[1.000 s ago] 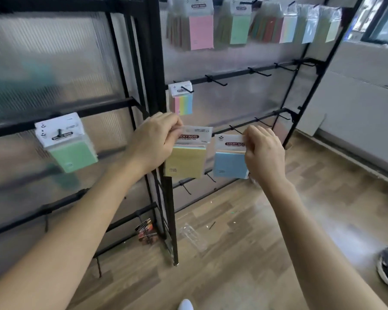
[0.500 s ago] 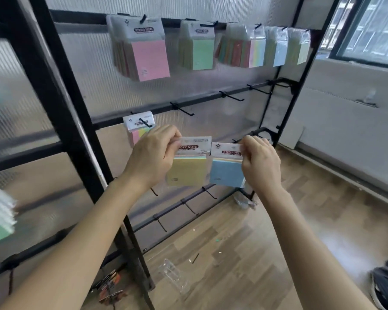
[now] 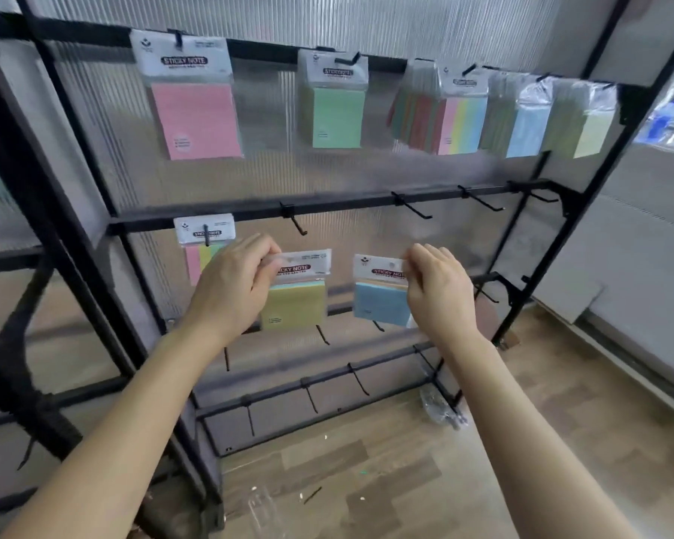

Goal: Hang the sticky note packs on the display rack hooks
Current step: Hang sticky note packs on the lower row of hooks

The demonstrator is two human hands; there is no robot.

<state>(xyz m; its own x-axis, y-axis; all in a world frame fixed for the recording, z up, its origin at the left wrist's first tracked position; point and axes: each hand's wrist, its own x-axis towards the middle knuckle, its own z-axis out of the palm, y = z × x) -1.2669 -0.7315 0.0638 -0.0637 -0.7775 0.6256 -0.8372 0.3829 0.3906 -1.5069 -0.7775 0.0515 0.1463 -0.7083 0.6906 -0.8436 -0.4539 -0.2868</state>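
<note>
Sticky note packs are held one in each hand, in front of the display rack (image 3: pixel 339 205) and just below its middle bar. The left grip (image 3: pixel 232 289) pinches the upper left corner of the yellow pack (image 3: pixel 294 307) by its white header card, fingers curled round it, and the pad hangs beneath. The right grip (image 3: pixel 438 293) pinches the upper right corner of the blue pack (image 3: pixel 378 305) in the same way. The two packs hang side by side, apart, and neither touches a hook.

Above the yellow pack a bare hook (image 3: pixel 299 226) sticks out from the middle bar, with more to its right. At the bar's left end a striped pack (image 3: pixel 204 231) hangs on its hook, its lower part behind the left grip. On the top bar hang a pink pack (image 3: pixel 197 118), a green pack (image 3: pixel 337 116), a multicolour bundle (image 3: pixel 462 124), light blue packs (image 3: pixel 528 130) and pale yellow packs (image 3: pixel 592 132). A crumpled clear wrapper (image 3: pixel 440 410) lies on the wooden floor (image 3: pixel 366 472) by the rack's foot.
</note>
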